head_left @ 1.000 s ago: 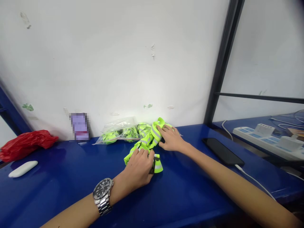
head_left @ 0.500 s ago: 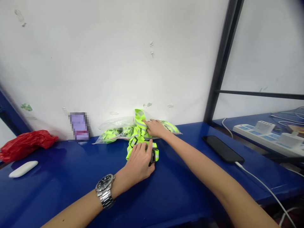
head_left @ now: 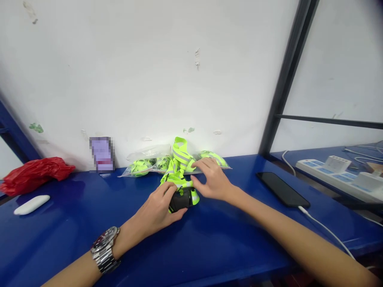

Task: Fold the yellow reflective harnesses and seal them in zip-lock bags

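A bundle of bright yellow-green reflective strap [head_left: 180, 154] with silver stripes lies in the middle of the table, its upper loops standing near the wall. At its near end is a smooth black piece [head_left: 179, 201], possibly a buckle. My left hand [head_left: 158, 203], with a metal watch on the wrist, is closed round this black piece, fingers on top and thumb along its near side. From the right, my right hand [head_left: 212, 178] has its thumb and fingertips closed at the edge of the strap, just above the black piece. Part of the bundle is hidden under my fingers.
Clear plastic bags [head_left: 140, 167] with more yellow-green straps lie along the wall. A phone [head_left: 102, 154] leans there, beside a red plastic bag [head_left: 38, 171] and a white case [head_left: 31, 205]. At right are a charging phone [head_left: 283, 189] and a power strip [head_left: 338, 175].
My right hand has come from the upper strap loops nearer to the black piece. My left hand has shifted left and down, so more of the black piece shows.
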### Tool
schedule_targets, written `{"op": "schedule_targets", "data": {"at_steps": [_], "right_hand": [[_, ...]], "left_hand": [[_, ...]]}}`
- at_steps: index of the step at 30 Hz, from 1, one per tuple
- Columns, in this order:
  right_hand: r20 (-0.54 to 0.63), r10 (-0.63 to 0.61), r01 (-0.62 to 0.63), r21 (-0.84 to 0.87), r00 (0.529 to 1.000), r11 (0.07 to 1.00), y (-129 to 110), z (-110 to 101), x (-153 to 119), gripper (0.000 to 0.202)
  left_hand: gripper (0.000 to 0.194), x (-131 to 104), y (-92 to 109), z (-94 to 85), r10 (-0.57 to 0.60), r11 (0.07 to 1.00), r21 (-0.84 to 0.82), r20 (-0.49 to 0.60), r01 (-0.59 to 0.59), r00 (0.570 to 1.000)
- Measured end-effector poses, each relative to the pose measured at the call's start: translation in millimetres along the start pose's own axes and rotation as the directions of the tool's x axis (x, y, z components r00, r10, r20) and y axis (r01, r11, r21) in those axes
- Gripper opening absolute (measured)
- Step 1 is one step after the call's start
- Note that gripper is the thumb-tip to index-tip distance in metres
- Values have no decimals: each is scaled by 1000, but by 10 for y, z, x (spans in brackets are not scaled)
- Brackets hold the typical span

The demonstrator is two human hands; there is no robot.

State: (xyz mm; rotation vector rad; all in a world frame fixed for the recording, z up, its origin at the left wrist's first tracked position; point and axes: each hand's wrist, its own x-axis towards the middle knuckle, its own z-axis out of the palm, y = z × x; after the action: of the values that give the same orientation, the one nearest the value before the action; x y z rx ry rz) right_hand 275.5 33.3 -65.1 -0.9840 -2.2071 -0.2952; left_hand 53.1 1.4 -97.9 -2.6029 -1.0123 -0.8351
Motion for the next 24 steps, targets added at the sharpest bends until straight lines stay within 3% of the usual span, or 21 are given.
{"op": "schedule_targets", "data": {"at_steps": [3,9,13,17,20,24], "right_hand": [[73,-195,187,103,978,977,-187,-77,-148,32],[281,-134,150,-36,950,988,-373,80,-227,51],[319,-83,88,1,944,996,-380,195,-219,54],[322,-27,17,35,946,999,-345,194,-206,28],[286,9,-31,73,958,997,-319,187,-200,21],[280,36,-69,106,959,992,-316,211,-205,20]], "left_hand": [[41,-5,-68,46,57,998,32,-96,-55,994],[51,-21,-123,62,150,988,42,-140,-146,979],[53,-31,-111,15,189,981,53,-101,-184,977],[57,-7,-91,-88,202,979,34,12,-202,979],[61,5,-86,-159,146,986,66,105,-153,984],[51,-21,-99,-168,83,995,42,158,-90,984]]}}
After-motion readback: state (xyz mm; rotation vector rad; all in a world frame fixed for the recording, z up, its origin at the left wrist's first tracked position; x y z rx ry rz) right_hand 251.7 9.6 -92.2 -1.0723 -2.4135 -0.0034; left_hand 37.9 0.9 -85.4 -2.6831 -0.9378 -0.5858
